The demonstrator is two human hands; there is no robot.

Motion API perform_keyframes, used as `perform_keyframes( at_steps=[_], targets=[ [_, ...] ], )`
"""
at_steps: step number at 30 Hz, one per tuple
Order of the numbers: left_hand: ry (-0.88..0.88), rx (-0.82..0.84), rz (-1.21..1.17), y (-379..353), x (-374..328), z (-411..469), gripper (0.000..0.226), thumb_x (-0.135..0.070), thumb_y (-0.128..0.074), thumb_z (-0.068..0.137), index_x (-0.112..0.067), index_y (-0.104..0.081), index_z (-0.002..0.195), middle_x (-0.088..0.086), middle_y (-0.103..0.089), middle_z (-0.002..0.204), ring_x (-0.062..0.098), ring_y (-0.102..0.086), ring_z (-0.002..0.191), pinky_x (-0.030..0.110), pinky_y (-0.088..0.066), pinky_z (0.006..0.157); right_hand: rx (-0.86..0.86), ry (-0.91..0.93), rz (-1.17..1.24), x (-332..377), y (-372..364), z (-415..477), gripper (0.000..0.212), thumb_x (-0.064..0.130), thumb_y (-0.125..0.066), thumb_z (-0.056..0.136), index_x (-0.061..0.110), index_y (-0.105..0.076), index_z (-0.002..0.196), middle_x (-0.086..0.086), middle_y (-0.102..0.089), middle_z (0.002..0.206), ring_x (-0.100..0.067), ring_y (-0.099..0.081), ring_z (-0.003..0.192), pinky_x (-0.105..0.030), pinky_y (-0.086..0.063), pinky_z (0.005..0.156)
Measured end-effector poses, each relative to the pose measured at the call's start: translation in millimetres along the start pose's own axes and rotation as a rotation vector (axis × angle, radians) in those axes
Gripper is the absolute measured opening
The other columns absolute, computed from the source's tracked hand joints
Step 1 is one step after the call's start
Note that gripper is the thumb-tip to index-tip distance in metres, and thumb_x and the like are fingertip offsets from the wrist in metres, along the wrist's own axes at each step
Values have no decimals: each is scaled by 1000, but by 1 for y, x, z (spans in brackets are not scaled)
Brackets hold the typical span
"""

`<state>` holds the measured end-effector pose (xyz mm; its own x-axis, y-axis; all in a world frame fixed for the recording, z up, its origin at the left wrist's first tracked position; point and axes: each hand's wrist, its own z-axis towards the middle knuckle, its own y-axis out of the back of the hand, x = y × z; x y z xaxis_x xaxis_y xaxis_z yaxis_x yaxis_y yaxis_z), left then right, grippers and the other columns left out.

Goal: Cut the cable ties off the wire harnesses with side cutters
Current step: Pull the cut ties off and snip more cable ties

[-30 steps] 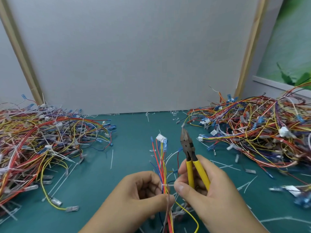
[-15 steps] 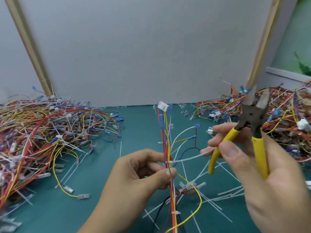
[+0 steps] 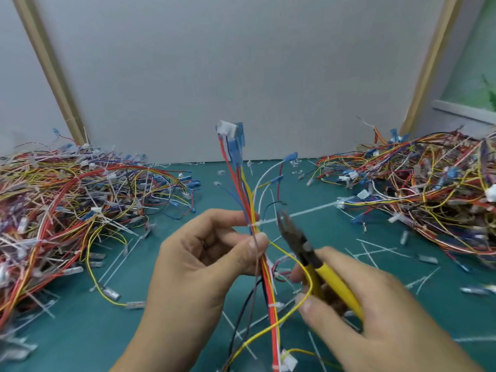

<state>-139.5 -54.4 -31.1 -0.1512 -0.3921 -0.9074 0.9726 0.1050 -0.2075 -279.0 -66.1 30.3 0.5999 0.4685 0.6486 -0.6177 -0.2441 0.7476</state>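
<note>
The right hand [image 3: 375, 312] is wrapped round the yellow handles of the side cutters [image 3: 296, 238], low right in the view. The cutter nose is pointed up and left, its tip just beside the white cable tie [image 3: 253, 224]; contact cannot be confirmed owing to motion blur. The wire harness [image 3: 248, 200] is pinched by the left hand [image 3: 204, 267] just under the tie and held upright above the green mat [image 3: 80, 331]. White and blue connectors are seen at its top end. Cut tie offcuts [image 3: 375, 251] are scattered on the mat. A left heap [image 3: 67, 200] and a right heap [image 3: 429, 189] of harnesses are noted before a white panel [image 3: 241, 76].
</note>
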Motion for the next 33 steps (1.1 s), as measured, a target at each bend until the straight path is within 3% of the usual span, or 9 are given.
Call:
perform_keyframes(
  at_steps=[1, 2, 3, 5, 9, 11, 13, 17, 33],
  targets=[
    [0, 12, 16, 0, 1, -1, 22, -12, -78, 65, -13, -76, 87, 6, -63, 60, 18, -67, 56, 24, -56, 56, -20, 45, -117, -16, -6, -56, 25, 45, -58, 79, 47, -50, 103, 21, -63, 86, -3, -60, 80, -16, -48, 69],
    [2, 21, 29, 0, 2, -2, 23, -13, -78, 65, -12, -76, 88, 6, -63, 60, 19, -67, 57, 24, -56, 56, -18, -211, -40, -33, -11, -44, 26, 42, -59, 79, 49, -49, 103, 22, -63, 87, -3, -60, 80, -17, -49, 69],
    [2, 26, 37, 0, 3, -2, 24, -13, -80, 65, -12, -76, 89, 7, -63, 61, 20, -68, 57, 25, -57, 57, 38, -163, -37, -32, -9, -42, 28, 40, -59, 80, 51, -48, 103, 25, -63, 89, -1, -60, 81, -18, -50, 69],
    [1, 20, 37, -2, 4, -3, 27, -11, -88, 63, -12, -76, 86, 7, -62, 60, 20, -68, 57, 25, -57, 56, -40, -97, -94, -53, -12, -46, 30, 41, -59, 80, 54, -46, 103, 30, -61, 90, 1, -59, 83, -18, -51, 69],
    [2, 6, 18, -5, 6, -5, 22, -10, -82, 61, -12, -73, 81, 3, -61, 57, 16, -67, 55, 23, -56, 55, -57, -132, -140, -52, -9, -44, 34, 54, -47, 69, 53, -45, 103, 30, -61, 91, -1, -58, 82, -21, -52, 69],
    [-4, 8, 18, -5, 7, -5, 25, -5, -87, 62, -15, -73, 80, 2, -61, 58, 17, -67, 56, 24, -57, 56, -53, -137, -150, -51, -9, -47, 30, 53, -50, 73, 51, -46, 103, 28, -62, 89, -3, -57, 79, -23, -52, 69],
    [-8, 12, 8, -4, 7, -4, 18, -8, -78, 66, -19, -73, 80, 0, -60, 59, 17, -67, 57, 26, -57, 57, -42, -159, -157, -50, -7, -45, 28, 52, -53, 76, 49, -47, 103, 25, -63, 86, -5, -57, 76, -23, -52, 67],
    [0, 5, -31, -3, 7, -3, 23, -5, -85, 65, -17, -72, 81, -3, -57, 57, 17, -67, 55, 27, -57, 57, -82, -119, -169, -51, -8, -45, 32, 56, -49, 71, 46, -50, 101, 21, -63, 81, -8, -57, 72, -23, -52, 62],
    [21, 45, -48, -1, 12, -2, 22, -8, -76, 68, -14, -72, 88, 2, -56, 58, 18, -67, 56, 27, -57, 58, -84, -100, -175, -50, -8, -47, 30, 57, -51, 77, 43, -48, 103, 24, -62, 85, -7, -55, 77, -25, -52, 65]
  ],
)
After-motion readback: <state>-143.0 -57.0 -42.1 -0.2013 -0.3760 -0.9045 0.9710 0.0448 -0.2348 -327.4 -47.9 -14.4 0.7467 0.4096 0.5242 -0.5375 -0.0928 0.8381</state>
